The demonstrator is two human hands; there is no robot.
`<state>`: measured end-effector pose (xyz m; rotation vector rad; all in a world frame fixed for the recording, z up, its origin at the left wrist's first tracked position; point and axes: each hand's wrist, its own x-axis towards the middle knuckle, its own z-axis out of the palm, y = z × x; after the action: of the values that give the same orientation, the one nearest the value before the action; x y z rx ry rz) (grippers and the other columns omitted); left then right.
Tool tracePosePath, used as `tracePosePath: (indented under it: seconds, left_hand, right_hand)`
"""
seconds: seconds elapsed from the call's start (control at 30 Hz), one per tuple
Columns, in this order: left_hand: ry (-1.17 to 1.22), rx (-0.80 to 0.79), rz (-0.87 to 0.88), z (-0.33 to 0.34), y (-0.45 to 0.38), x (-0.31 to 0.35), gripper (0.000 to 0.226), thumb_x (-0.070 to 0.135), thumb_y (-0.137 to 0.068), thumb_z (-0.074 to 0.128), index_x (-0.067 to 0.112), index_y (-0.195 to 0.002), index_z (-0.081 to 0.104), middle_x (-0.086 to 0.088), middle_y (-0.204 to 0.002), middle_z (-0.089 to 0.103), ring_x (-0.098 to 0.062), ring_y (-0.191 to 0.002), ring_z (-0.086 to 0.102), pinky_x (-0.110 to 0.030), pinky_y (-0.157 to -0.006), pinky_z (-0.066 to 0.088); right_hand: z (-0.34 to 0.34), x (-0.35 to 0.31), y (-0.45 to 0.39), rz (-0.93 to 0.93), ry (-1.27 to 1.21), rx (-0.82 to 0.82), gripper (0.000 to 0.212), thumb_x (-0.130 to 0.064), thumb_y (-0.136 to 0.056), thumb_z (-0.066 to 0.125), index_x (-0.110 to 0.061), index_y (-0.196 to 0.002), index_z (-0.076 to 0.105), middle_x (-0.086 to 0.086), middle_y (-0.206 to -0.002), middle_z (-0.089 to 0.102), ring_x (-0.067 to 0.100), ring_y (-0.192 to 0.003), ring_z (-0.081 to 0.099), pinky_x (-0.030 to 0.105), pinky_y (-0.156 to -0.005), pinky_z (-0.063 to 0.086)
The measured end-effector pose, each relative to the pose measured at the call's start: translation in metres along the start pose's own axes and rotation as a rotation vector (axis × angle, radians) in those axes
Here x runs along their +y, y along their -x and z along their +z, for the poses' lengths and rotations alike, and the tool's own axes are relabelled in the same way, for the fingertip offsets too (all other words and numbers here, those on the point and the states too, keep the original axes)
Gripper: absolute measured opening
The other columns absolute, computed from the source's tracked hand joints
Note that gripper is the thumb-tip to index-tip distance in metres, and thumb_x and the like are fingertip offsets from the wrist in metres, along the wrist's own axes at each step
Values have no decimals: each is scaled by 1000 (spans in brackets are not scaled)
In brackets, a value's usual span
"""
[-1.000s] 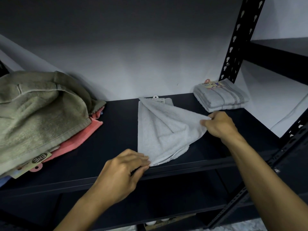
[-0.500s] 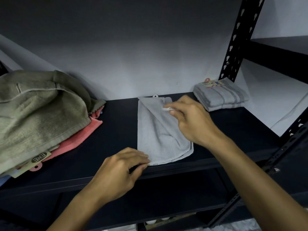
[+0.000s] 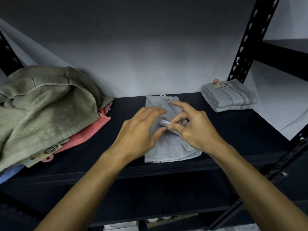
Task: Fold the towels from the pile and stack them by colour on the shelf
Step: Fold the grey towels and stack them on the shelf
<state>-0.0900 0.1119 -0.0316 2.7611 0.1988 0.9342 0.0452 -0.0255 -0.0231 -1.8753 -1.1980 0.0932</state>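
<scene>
A corner of the pale grey terry towel [image 3: 166, 147] is pinched between thumb and forefinger of the right hand [image 3: 191, 129], and the remaining fingers [image 3: 181, 105] are spread loosely above the cloth. The left hand [image 3: 140, 132] is laid flat over the towel's left half, its fingers straight and slightly blurred, with the thumb brought right up against the pinched corner. The towel itself is spread lengthwise on the dark metal shelf [image 3: 100, 164], at the middle, its near hem lying close to the shelf's front edge; a small white hang tag [image 3: 164, 95] is seen at its far end. The weave is shown as soft and looped, with a thin stitched border.

To the left, a crumpled olive-green towel [image 3: 46, 107] is heaped on a coral-pink towel [image 3: 93, 129], and a printed card label [image 3: 48, 151] is tucked beneath them. At the right back corner, a neatly folded grey striped towel [image 3: 230, 97] is set beside the black perforated upright [image 3: 246, 40], well apart from the hands.
</scene>
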Motion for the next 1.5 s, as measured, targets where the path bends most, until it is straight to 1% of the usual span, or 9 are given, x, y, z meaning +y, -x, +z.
tracePosePath:
  seconds: [0.1,0.23,0.4,0.5,0.7,1.13,1.23,1.4,1.5]
  left_hand:
    - [-52,18,128,1,-13,-3,15,25,-89,71,22,-104,71,10,-103,69,-11,-100,60,-36,-56,55]
    - [-75,13,161,-2,-5,-10,11,21,-86,75,18,-97,74,7,-92,70,-12,-88,63,-35,-55,55]
    - [-91,56,209,-14,23,-14,11,20,-90,67,13,-95,74,5,-91,69,-15,-87,65,-32,-62,56]
    - [-123,51,250,-16,41,-13,8,16,-91,66,11,-92,73,4,-91,68,-17,-87,66,-31,-63,55]
    - [-99,-67,222,-4,60,-17,10,18,-95,61,13,-96,70,2,-93,67,-18,-86,65,-36,-63,55]
    - [-86,-119,232,1,67,-12,10,14,-93,61,12,-99,69,3,-102,68,-13,-91,66,-31,-66,57]
    - [-58,-161,200,1,68,-11,12,17,-93,57,14,-97,68,5,-99,69,-12,-88,66,-29,-68,56]
    - [-48,-247,170,-6,61,-7,17,30,-91,55,21,-96,69,10,-91,67,-9,-83,64,-27,-68,54]
    - [-73,-280,181,-5,56,-7,23,37,-91,54,23,-101,68,12,-90,66,-8,-81,63,-26,-68,55]
  right_hand:
    - [-2,1,2,35,-87,19,68,-24,-78,80,-28,-138,48,-19,-81,72,-2,-81,64,8,-77,44]
    - [-5,9,20,14,318,-66,54,-34,-83,73,-36,-132,51,-23,-103,62,0,-96,53,29,-82,47]
    - [12,19,46,-244,599,85,24,-23,-81,74,-26,-104,69,-13,-94,59,11,-88,53,14,-47,23]
    - [19,24,51,-325,593,72,17,-14,-79,74,-21,-94,72,-9,-93,60,12,-85,55,16,-41,30]
    - [20,28,56,-355,628,-11,24,-8,-72,79,-19,-94,75,-7,-94,63,14,-86,59,23,-42,46]
    - [15,30,61,-467,710,103,35,11,-66,73,-10,-94,73,1,-91,63,19,-79,61,23,-39,42]
    - [14,35,66,-409,716,143,34,7,-67,74,-9,-96,72,3,-93,62,20,-78,59,21,-39,38]
    - [10,41,76,-133,631,268,44,-20,-67,81,-13,-109,67,1,-98,58,20,-85,55,21,-43,35]
    - [15,39,81,12,549,343,34,-24,-68,81,-16,-96,64,-3,-88,56,19,-79,56,25,-42,39]
